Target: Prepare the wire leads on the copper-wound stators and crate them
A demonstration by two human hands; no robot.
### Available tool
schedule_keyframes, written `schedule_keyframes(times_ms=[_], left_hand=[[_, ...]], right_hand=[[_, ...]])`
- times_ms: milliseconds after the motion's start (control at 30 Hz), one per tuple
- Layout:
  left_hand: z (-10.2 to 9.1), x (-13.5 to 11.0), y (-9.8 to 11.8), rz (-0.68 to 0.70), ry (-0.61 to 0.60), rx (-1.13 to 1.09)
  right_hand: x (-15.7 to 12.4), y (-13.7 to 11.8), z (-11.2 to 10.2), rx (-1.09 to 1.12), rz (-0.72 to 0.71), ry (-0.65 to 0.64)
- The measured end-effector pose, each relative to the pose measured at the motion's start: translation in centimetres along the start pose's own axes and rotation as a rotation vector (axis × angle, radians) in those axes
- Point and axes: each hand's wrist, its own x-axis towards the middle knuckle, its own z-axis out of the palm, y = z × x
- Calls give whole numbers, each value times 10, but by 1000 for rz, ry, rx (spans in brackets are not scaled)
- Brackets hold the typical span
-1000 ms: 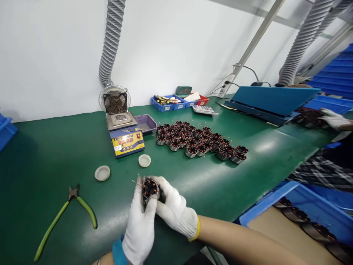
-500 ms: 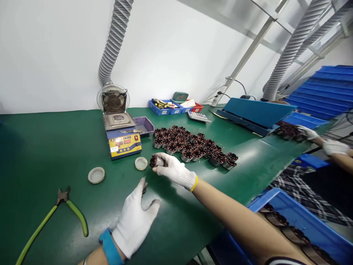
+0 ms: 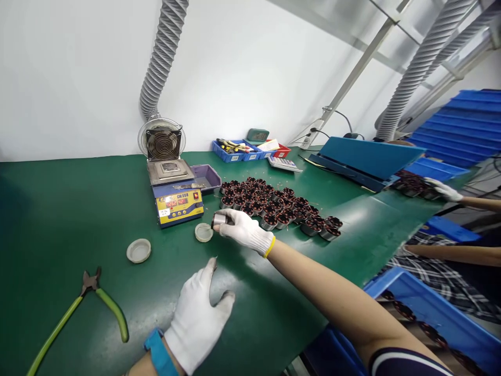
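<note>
Gloved in white, my right hand [image 3: 245, 228] is closed on a motor stator [image 3: 219, 220], a metal ring with dark copper windings, held sideways just above the table. Right beside it sits a small round dish [image 3: 204, 232]. My left hand [image 3: 198, 310], also gloved, hovers nearer to me with thumb and fingers apart and nothing between them. Behind my right hand stand several more stators [image 3: 270, 206] in a cluster. A solder pot [image 3: 178, 204] with a yellow front panel is beyond the dish. A second dish [image 3: 139, 250] lies farther left.
Green-handled cutters [image 3: 91, 284] lie at the left. A purple tray [image 3: 206, 178] sits beside the solder pot. Small blue bins [image 3: 230, 151] with tools stand by the wall. At lower right is a blue crate [image 3: 438, 303] with stators; a co-worker's gloved hand [image 3: 444, 189] works beyond it.
My right hand has tilted the stator over and brought it close to the dish. My left hand has shifted slightly right. One of the co-worker's arms has lowered.
</note>
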Motion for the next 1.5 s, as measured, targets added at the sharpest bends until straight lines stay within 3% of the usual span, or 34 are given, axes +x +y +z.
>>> schedule_keyframes(times_ms=[67,167,333,533,667,800,900,1000,1133,1300,1400,1500], left_hand=[[-1,-1,1,9,-5,-11],[-2,-1,1,22,-17,-5],[-2,0,1,16,-44,32],[-1,-1,2,25,-62,30],[1,1,1,38,-53,11],[4,4,-1,44,-58,3],[2,5,-2,44,-72,2],[1,6,-2,43,-88,-3],[0,7,-1,42,-101,-12],[-2,9,2,51,-103,-47],[-3,9,2,38,-105,-52],[-4,9,3,27,-111,-44]], right_hand=[[-4,-7,-2,-90,-41,95],[-7,-16,-3,-417,-202,179],[-4,-27,0,-826,-385,93],[-5,-31,0,-927,-380,34],[9,-44,-16,-899,-454,184],[55,-94,-39,-826,-492,378],[97,-140,-44,-786,-437,359],[129,-169,-35,-726,-345,301],[149,-173,-22,-683,-315,275],[158,-164,-40,-622,-349,262],[164,-165,-48,-361,-274,254],[164,-167,-42,-117,-158,228]])
